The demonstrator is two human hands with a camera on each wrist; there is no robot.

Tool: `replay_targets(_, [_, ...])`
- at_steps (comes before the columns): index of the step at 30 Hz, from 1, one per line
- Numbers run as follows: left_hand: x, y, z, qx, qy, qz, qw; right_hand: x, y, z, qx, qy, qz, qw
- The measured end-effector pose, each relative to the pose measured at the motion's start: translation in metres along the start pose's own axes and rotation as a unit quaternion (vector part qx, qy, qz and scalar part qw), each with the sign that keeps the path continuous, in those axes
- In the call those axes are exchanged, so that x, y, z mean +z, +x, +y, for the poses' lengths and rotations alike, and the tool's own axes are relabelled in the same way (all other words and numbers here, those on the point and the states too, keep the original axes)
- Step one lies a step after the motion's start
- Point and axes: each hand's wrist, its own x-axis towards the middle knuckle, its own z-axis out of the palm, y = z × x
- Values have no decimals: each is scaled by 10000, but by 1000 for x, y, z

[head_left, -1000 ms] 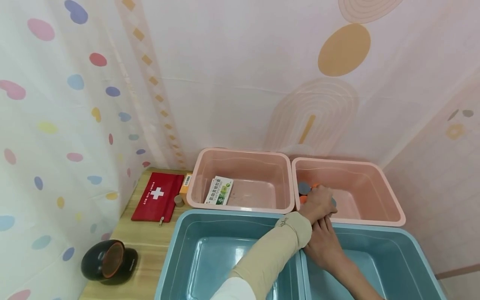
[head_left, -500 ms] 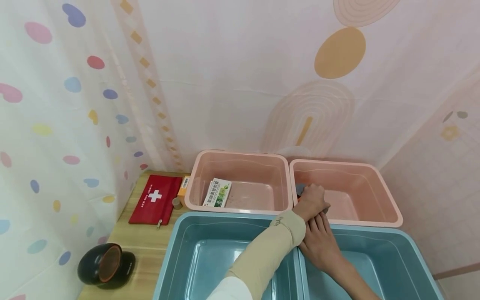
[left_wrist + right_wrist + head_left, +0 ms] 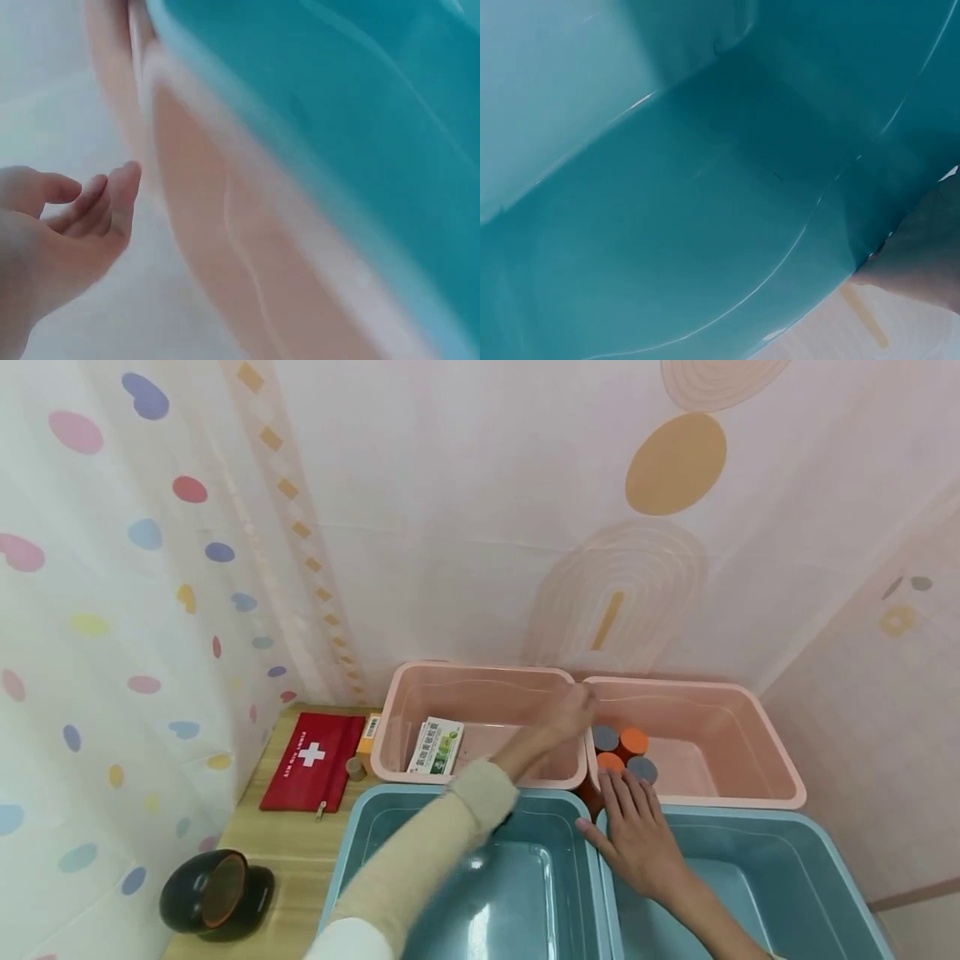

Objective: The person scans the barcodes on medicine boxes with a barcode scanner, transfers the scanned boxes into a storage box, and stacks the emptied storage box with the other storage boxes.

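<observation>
My left hand (image 3: 564, 714) is over the left pink bin (image 3: 480, 670), near its right rim. In the left wrist view, the fingers of this left hand (image 3: 75, 225) are loosely bent and hold nothing. My right hand (image 3: 641, 839) lies flat across the front rim of the right pink bin (image 3: 675, 681), thumb apart. Its fingertips reach a grey round-topped piece (image 3: 642, 769) and an orange one (image 3: 610, 762); contact is unclear. Beside those are another grey piece (image 3: 605, 738) and another orange one (image 3: 633, 742). The right wrist view has only part of the right hand (image 3: 922, 255).
Two blue bins, left (image 3: 480, 792) and right (image 3: 750, 818), stand in front. White medicine boxes (image 3: 437, 746) lie in the left pink bin. Further left are a red first aid pouch (image 3: 311, 760), an orange box (image 3: 367, 739), a small brown cylinder (image 3: 356, 768) and a black bowl-shaped object (image 3: 202, 889).
My left hand has come out of the right pink bin and moved left, uncovering the grey and orange pieces. The right hand stays at the rim, its thumb now spread out.
</observation>
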Motion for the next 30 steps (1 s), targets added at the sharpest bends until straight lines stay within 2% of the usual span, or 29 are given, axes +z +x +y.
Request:
replay_targets(1, [-17,-10,-5,104,-127,20,9999,0,0,0,7,3,18,10000])
replay_targets(3, [-60,-40,-7,-36,-493,-177,9986,-1,1,1,29,-3,22,10000])
replay_targets(4, [-74,-53,-14,-7,-459,-67,9989,-1,1,1,30,-6,17,10000])
replay_targets(6, [-99,-81,-29,-44,-251,160,9995,-1,2,2,35,69,-24,10000])
replay_targets(9, [-120,-124,-53,48,242,633,9977,-3,1,6,-64,224,-56,9997])
replay_targets(13, [-126,-177,-80,57,1026,1174,9878,-12,-3,17,-324,800,-67,9962])
replay_targets(16, [-124,-215,-94,-309,1318,1283,9825,-28,-9,21,-393,1064,-182,9934])
replay_targets(19, [-123,-249,-101,-811,1150,1278,9818,-49,-19,22,-304,797,-475,9952])
replay_targets(22, [-126,-277,-101,-1334,737,1095,9822,-67,-35,21,-182,413,-806,9957])
replay_targets(24, [-125,-292,-99,-1767,585,856,9788,-72,-46,18,-154,103,-809,9966])
replay_targets(26, [-122,-305,-99,-2298,367,492,9713,-71,-58,14,-155,-159,-729,9971])
replay_targets(28, [-115,-317,-102,-2724,139,172,9619,-63,-69,9,-357,-425,-427,9975])
replay_targets(30, [-107,-328,-107,-2970,-153,-45,9547,-48,-79,5,-726,-653,11,9952])
